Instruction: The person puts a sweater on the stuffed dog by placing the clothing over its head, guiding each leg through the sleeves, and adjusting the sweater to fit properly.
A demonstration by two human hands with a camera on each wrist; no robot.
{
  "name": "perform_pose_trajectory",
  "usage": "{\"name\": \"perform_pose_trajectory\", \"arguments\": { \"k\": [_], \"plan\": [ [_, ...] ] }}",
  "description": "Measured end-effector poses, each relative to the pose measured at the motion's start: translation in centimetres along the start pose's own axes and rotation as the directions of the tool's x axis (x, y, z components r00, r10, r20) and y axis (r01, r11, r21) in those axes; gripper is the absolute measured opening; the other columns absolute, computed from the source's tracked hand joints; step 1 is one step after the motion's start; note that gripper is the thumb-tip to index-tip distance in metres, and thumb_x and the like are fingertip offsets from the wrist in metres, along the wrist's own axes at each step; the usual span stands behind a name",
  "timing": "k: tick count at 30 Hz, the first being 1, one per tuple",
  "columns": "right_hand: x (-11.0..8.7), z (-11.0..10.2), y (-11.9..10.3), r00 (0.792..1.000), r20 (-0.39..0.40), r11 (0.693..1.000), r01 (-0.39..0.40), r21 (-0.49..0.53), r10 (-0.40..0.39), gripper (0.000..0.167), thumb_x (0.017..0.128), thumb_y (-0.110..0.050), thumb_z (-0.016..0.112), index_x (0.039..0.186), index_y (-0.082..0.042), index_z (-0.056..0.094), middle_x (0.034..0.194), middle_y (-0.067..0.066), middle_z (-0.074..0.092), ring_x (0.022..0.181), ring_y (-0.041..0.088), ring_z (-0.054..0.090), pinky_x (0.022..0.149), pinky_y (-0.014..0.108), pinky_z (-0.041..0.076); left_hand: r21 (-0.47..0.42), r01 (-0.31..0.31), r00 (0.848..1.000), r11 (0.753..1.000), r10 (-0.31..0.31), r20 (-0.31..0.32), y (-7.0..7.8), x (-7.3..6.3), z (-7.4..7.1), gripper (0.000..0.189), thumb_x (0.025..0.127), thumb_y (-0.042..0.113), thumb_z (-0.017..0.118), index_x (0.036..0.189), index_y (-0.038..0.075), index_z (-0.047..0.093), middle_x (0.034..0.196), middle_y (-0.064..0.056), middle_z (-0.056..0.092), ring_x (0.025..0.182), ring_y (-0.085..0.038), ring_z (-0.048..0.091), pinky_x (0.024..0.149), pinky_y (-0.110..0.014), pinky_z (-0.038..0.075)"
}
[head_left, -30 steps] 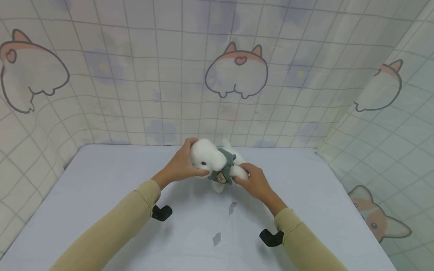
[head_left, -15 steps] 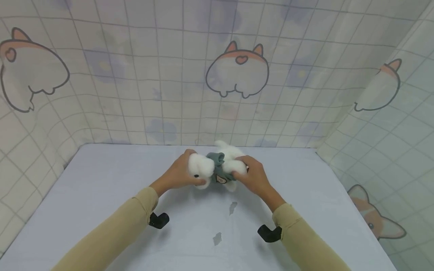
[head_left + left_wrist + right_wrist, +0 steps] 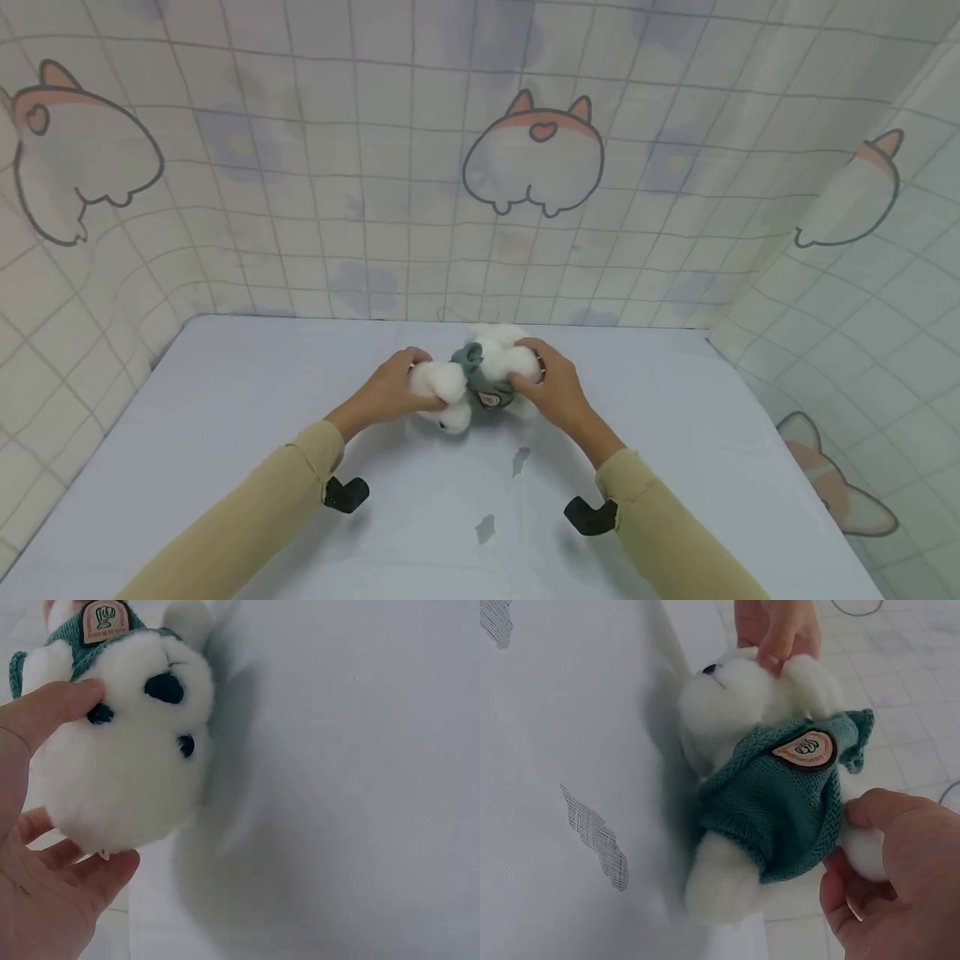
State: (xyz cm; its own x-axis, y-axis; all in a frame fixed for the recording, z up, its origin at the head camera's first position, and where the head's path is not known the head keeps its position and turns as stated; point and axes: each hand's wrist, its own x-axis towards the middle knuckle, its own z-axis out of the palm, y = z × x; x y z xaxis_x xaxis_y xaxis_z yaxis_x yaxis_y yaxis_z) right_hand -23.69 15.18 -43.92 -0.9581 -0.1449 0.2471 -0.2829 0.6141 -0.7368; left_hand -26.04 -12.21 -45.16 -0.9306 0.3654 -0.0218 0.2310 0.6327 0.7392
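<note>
A white plush toy animal (image 3: 437, 382) in a green knitted vest (image 3: 780, 806) lies on its side over the far part of the table, its head to the left. My left hand (image 3: 384, 392) grips the head, thumb by one dark eye and fingers behind the crown, as the left wrist view shows. The black nose (image 3: 164, 688) and both eyes are visible there. My right hand (image 3: 558, 387) holds a rounded white limb (image 3: 864, 851) between thumb and fingers at the other end. An oval badge (image 3: 806, 750) sits on the vest.
The table (image 3: 405, 533) has a pale cover with two grey patches (image 3: 486, 528) in front of the toy. Behind its far edge hangs a checked curtain (image 3: 375, 208) with cartoon dogs. A black device (image 3: 591, 517) projects from each sleeve.
The toy's head has tipped down and toward me, its face turning from upright to downward. My left hand has come lower and left with it; the right hand has risen slightly.
</note>
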Motion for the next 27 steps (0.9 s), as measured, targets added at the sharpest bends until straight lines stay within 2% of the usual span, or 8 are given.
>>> {"name": "perform_pose_trajectory", "arguments": {
  "k": [4,7,11,13,17,21,24,27],
  "plan": [
    [-0.3,-0.2,0.5,0.999,0.01,0.999,-0.045,-0.001,0.045,0.05,0.088,-0.023,0.072,0.132,-0.011,0.052,0.116,0.014,0.063,0.097,0.024,0.061,0.078,0.034,0.054,0.015,-0.016,1.0,1.0,0.016,0.018,0.4,0.1,-0.1,0.071,0.074,0.034,0.083,0.129,0.005,0.048,0.128,-0.012,0.055,0.119,-0.028,0.052,0.1,-0.049,0.044],
    [-0.6,-0.4,0.8,0.997,0.019,0.997,-0.073,-0.006,0.073,0.054,0.087,-0.027,0.072,0.134,-0.013,0.05,0.116,0.014,0.063,0.094,0.023,0.061,0.076,0.032,0.053,0.046,-0.039,0.998,0.998,0.037,0.056,0.8,0.4,-0.2,0.082,0.073,0.041,0.082,0.137,0.005,0.045,0.136,-0.013,0.051,0.126,-0.029,0.048,0.105,-0.05,0.041],
    [-0.8,-0.7,1.1,0.997,0.018,0.997,-0.079,-0.004,0.079,0.056,0.087,-0.028,0.073,0.135,-0.015,0.049,0.119,0.014,0.064,0.096,0.025,0.063,0.079,0.035,0.055,0.103,-0.088,0.993,0.991,0.078,0.093,2.4,1.1,-0.4,0.098,0.073,0.056,0.078,0.147,0.007,0.035,0.149,-0.012,0.04,0.137,-0.03,0.039,0.111,-0.051,0.035],
    [-0.9,-0.8,1.3,0.998,0.017,0.998,-0.067,-0.002,0.067,0.055,0.087,-0.028,0.072,0.135,-0.014,0.049,0.12,0.014,0.064,0.097,0.025,0.064,0.081,0.037,0.055,0.126,-0.104,0.992,0.987,0.094,0.083,3.5,1.5,-0.6,0.097,0.076,0.061,0.072,0.148,0.01,0.033,0.151,-0.01,0.038,0.14,-0.029,0.037,0.113,-0.05,0.034],
    [-0.8,-0.8,1.5,0.998,0.025,0.998,-0.059,0.004,0.059,0.053,0.087,-0.027,0.072,0.134,-0.014,0.051,0.119,0.013,0.063,0.097,0.024,0.063,0.082,0.036,0.054,0.18,-0.187,0.982,0.966,0.186,0.019,5.8,2.2,-1.1,0.066,0.09,0.05,0.063,0.14,0.011,0.046,0.146,-0.008,0.045,0.138,-0.028,0.041,0.112,-0.048,0.036],
    [-0.8,-0.8,1.7,0.998,0.031,0.998,-0.063,0.01,0.063,0.052,0.088,-0.026,0.072,0.134,-0.015,0.051,0.119,0.012,0.063,0.097,0.023,0.063,0.08,0.034,0.054,0.242,-0.29,0.951,0.926,0.307,-0.031,7.7,2.7,-1.4,0.024,0.095,0.024,0.062,0.115,0.01,0.067,0.124,-0.006,0.065,0.124,-0.027,0.055,0.107,-0.046,0.041],
    [-0.8,-0.8,1.7,0.997,0.034,0.998,-0.066,0.017,0.066,0.051,0.088,-0.026,0.071,0.134,-0.015,0.051,0.12,0.012,0.062,0.097,0.023,0.064,0.079,0.034,0.055,0.299,-0.306,0.947,0.904,0.322,-0.008,8.8,2.9,-1.4,0.013,0.093,0.016,0.064,0.1,0.012,0.073,0.107,-0.002,0.073,0.112,-0.025,0.061,0.102,-0.043,0.045],
    [-0.8,-0.8,1.8,0.997,0.037,0.997,-0.072,0.019,0.071,0.051,0.088,-0.027,0.071,0.134,-0.016,0.051,0.12,0.011,0.062,0.097,0.022,0.064,0.079,0.033,0.055,0.355,-0.285,0.957,0.89,0.288,0.045,9.6,3.2,-1.1,0.01,0.092,0.016,0.065,0.094,0.013,0.075,0.098,0.0,0.074,0.101,-0.021,0.064,0.102,-0.042,0.045]
  ]
}}
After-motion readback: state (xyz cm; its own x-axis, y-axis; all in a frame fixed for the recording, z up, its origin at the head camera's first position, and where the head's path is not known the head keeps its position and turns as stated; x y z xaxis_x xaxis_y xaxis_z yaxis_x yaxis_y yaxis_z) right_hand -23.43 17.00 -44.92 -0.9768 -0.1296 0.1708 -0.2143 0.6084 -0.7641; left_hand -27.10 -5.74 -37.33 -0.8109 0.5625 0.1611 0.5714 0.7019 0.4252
